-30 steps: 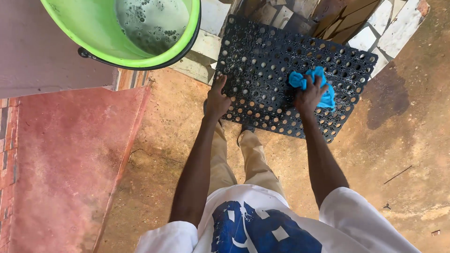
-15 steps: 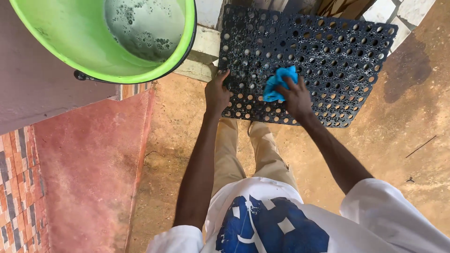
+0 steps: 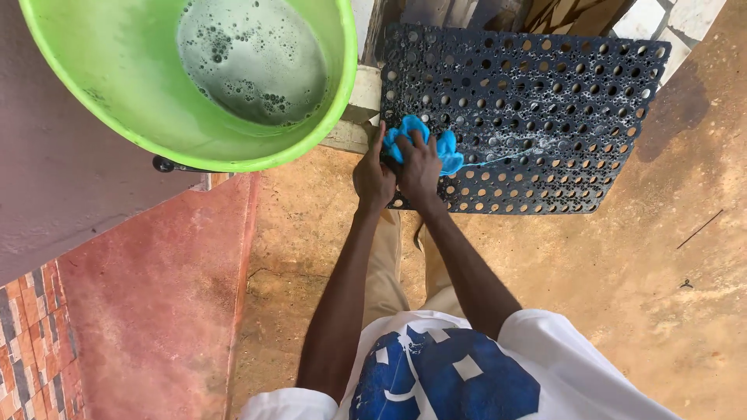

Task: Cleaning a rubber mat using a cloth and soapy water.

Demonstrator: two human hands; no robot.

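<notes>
Your right hand (image 3: 420, 167) has slid the blue cloth (image 3: 424, 144) across the black perforated mat (image 3: 529, 117) since the earlier frame: it was near the mat's middle half a second ago, and now it sits at the mat's left edge, right beside your left hand (image 3: 373, 175). The two hands have gone from apart to touching. The mat has shifted little, and the green basin (image 3: 124, 85) of soapy water now reaches closer to the mat's left edge.

Your right hand presses down on the cloth with fingers curled over it, gripping it. Your left hand clasps the mat's left edge, thumb up along the rim.

Most of the cloth is hidden under your right hand; only its bunched ends show above and to the right of the fingers. The mat's top edge is cut off by the frame, and the basin's far rim too. Your feet are hidden below the mat.

The mat's long axis runs left to right, tilted slightly, and pale suds streak rightward from the cloth.
</notes>
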